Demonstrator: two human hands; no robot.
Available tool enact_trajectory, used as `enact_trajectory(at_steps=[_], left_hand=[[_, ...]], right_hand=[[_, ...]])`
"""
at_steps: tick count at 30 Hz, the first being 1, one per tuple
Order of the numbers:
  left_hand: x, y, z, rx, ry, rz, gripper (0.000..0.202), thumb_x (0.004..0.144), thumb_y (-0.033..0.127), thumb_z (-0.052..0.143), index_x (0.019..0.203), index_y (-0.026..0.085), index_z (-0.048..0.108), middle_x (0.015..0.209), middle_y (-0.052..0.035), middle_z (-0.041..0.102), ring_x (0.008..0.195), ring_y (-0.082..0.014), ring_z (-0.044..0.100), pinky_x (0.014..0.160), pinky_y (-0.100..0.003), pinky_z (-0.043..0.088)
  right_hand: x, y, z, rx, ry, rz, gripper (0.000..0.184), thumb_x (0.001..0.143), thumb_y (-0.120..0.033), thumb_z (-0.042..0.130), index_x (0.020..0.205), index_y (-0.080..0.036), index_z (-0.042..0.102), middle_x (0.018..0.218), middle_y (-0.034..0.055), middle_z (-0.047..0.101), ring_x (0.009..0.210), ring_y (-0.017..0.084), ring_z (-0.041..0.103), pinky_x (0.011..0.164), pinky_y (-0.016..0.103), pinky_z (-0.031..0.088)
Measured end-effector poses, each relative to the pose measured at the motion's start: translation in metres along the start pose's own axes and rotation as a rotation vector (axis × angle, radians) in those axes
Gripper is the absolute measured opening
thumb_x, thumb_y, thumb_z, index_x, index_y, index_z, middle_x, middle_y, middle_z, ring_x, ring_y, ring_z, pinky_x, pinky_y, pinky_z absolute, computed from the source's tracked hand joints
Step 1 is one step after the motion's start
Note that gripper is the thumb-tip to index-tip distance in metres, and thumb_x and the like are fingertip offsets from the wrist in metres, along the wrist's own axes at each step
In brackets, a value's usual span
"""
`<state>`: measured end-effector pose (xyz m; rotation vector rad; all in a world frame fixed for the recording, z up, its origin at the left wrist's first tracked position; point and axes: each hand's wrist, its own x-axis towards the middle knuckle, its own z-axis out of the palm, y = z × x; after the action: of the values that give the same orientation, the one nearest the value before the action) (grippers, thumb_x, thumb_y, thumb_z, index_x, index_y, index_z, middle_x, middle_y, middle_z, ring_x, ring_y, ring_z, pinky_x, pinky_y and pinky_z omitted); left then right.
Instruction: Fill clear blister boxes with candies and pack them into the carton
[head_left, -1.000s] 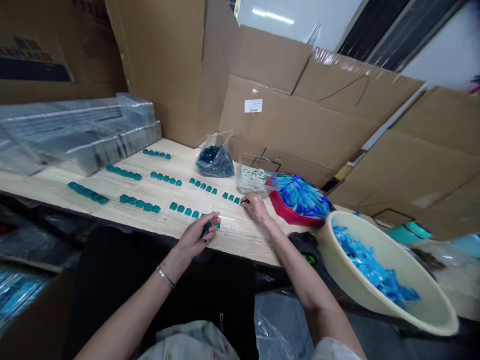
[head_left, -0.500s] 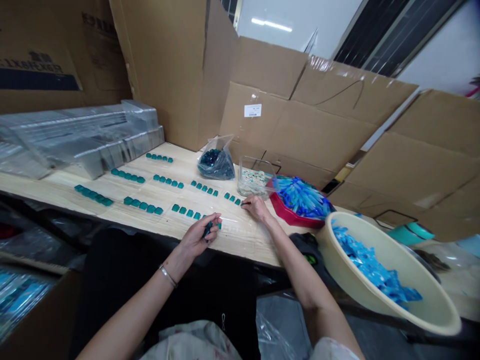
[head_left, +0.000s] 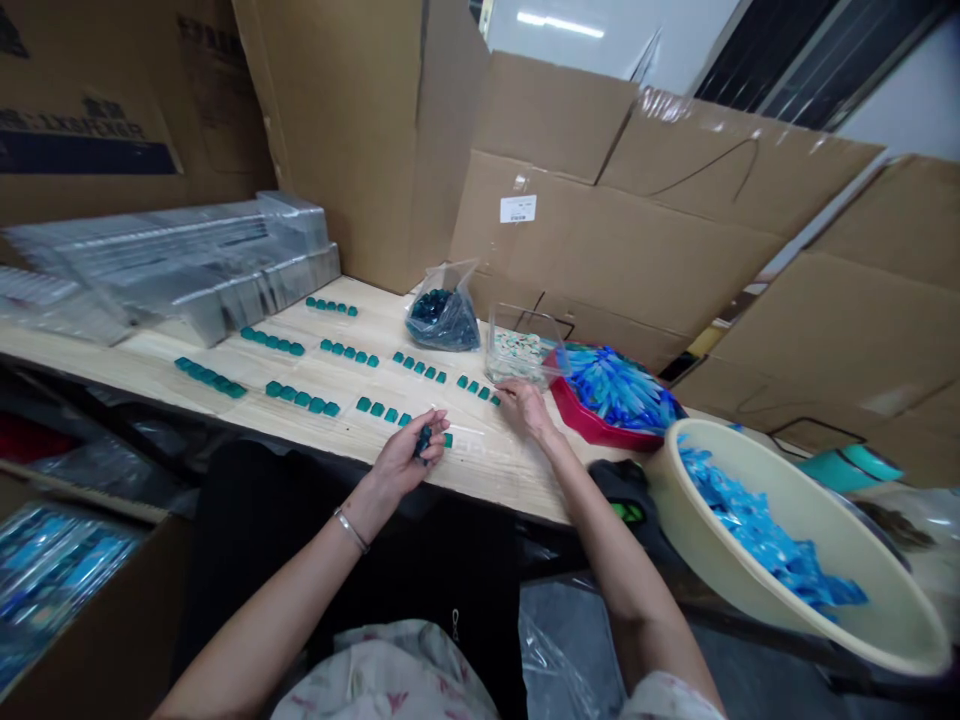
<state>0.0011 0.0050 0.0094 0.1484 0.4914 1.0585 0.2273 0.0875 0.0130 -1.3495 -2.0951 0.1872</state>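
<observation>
Fingers of your left hand (head_left: 409, 458) curl loosely round a few teal pieces (head_left: 424, 441) at the near edge of the table (head_left: 510, 485), just beside the nearest row (head_left: 382, 412). Your right hand (head_left: 529, 407) rests farther right, fingertips at the next row (head_left: 477, 390), near the clear box (head_left: 517, 345); whether it grips anything, I can't tell.

red tray (head_left: 592, 428) crowds right, clear box (head_left: 517, 350) behind, bare wood (head_left: 495, 470) nearside

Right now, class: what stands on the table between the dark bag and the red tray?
A clear box of pale pieces stands between the bag and the red tray, in the head view.
</observation>
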Motion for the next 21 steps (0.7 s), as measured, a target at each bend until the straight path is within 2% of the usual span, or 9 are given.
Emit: enact_trajectory(at_steps=[2,5,7,9,13,16,18,19,21], left_hand=[[0.002,0.001,-0.001,-0.032,0.020,0.023,0.016,0.089,0.016,0.046,0.083,0.007,0.058,0.070,-0.0042,0.056,0.045,-0.0023,0.043,0.035,-0.012,0.029],[0.005,0.000,-0.002,-0.051,0.065,0.051,0.022,0.091,0.021,0.043,0.083,0.008,0.059,0.068,-0.0053,0.058,0.048,-0.0052,0.048,0.040,-0.015,0.035],[0.008,-0.002,-0.001,-0.041,0.097,0.060,0.025,0.091,0.024,0.043,0.084,0.008,0.060,0.067,-0.0047,0.058,0.048,-0.0071,0.049,0.041,-0.017,0.037],[0.010,-0.005,0.000,-0.023,0.119,0.065,0.028,0.092,0.028,0.042,0.085,0.009,0.060,0.064,-0.0036,0.058,0.046,-0.0085,0.049,0.042,-0.020,0.038],[0.014,-0.006,0.002,-0.006,0.128,0.071,0.030,0.092,0.031,0.040,0.083,0.010,0.060,0.064,-0.0036,0.058,0.051,-0.0110,0.054,0.051,-0.023,0.044],[0.014,-0.007,0.002,-0.004,0.105,0.052,0.029,0.091,0.032,0.043,0.080,0.011,0.060,0.067,-0.0040,0.059,0.055,-0.0107,0.055,0.055,-0.023,0.044],[0.013,-0.010,0.003,0.018,0.071,0.047,0.027,0.089,0.034,0.049,0.078,0.012,0.059,0.068,-0.0035,0.059,0.055,-0.0096,0.053,0.053,-0.021,0.043],[0.012,-0.012,0.003,0.063,0.046,0.074,0.025,0.086,0.035,0.053,0.079,0.012,0.060,0.070,-0.0032,0.059,0.056,-0.0089,0.053,0.052,-0.020,0.042],[0.009,-0.017,0.004,0.239,0.005,0.215,0.022,0.081,0.035,0.062,0.082,0.013,0.061,0.076,-0.0021,0.058,0.057,-0.0066,0.050,0.049,-0.018,0.038]], right_hand=[[-0.009,-0.028,0.000,0.155,0.051,-0.025,0.017,0.083,-0.026,0.057,0.084,-0.017,0.070,0.085,0.0076,0.069,0.078,0.019,0.062,0.074,0.031,0.048],[-0.029,-0.079,0.005,0.338,-0.008,-0.122,0.015,0.083,-0.030,0.059,0.088,-0.019,0.068,0.084,0.0049,0.066,0.077,0.016,0.060,0.072,0.029,0.048],[-0.042,-0.105,0.012,0.330,-0.034,-0.207,0.016,0.080,-0.028,0.064,0.093,-0.019,0.067,0.086,0.0055,0.064,0.083,0.018,0.058,0.077,0.032,0.047],[-0.051,-0.120,0.022,0.251,-0.043,-0.256,0.018,0.076,-0.023,0.067,0.094,-0.019,0.067,0.088,0.0068,0.062,0.088,0.020,0.055,0.081,0.036,0.046],[-0.055,-0.121,0.035,0.157,-0.015,-0.234,0.014,0.077,-0.018,0.063,0.089,-0.020,0.068,0.092,0.0077,0.060,0.091,0.022,0.053,0.084,0.039,0.045],[-0.049,-0.112,0.034,0.267,0.038,-0.153,0.012,0.081,-0.022,0.059,0.089,-0.021,0.068,0.090,0.0059,0.064,0.090,0.020,0.056,0.085,0.037,0.045],[-0.045,-0.106,0.028,0.355,0.052,-0.061,0.013,0.084,-0.025,0.056,0.087,-0.020,0.068,0.087,0.0053,0.065,0.083,0.018,0.058,0.078,0.032,0.047],[-0.043,-0.104,0.025,0.382,0.049,-0.019,0.015,0.085,-0.027,0.055,0.086,-0.020,0.068,0.085,0.0054,0.065,0.080,0.017,0.059,0.074,0.030,0.047],[-0.041,-0.100,0.020,0.409,0.029,0.044,0.018,0.085,-0.030,0.053,0.083,-0.018,0.068,0.083,0.0054,0.065,0.077,0.016,0.058,0.070,0.027,0.046]])
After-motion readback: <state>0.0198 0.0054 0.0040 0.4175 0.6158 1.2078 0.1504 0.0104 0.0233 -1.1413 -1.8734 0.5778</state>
